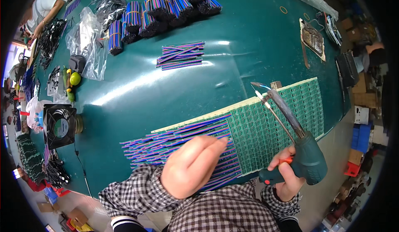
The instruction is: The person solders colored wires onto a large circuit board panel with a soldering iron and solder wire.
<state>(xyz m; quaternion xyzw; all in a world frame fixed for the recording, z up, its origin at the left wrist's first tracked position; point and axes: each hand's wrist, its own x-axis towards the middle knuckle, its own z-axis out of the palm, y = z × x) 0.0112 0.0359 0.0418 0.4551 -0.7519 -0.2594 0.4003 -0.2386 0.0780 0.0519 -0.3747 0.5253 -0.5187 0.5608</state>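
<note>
My right hand (286, 178) is wrapped round the handle of a dark green soldering gun (309, 159), a finger at its red trigger. The gun's tip and thin feed tube point up and left, above a green circuit board panel (274, 128). My left hand (193, 165) is closed, its fingertips pressed together over the seam between the panel and a row of blue, red and black wires (166, 142). Whatever those fingers pinch is hidden. The wires lie side by side, their right ends along the panel's left part. A pale strip (199, 117) runs along the far edge.
A loose pile of cut wires (181, 55) lies mid-table, with banded wire bundles (156, 1) behind. A black fan (60, 126) stands at left, near plastic bags (88, 41) and hand tools (68, 84). At far right is a worn metal plate (312, 41). Another person (45, 7) works far left.
</note>
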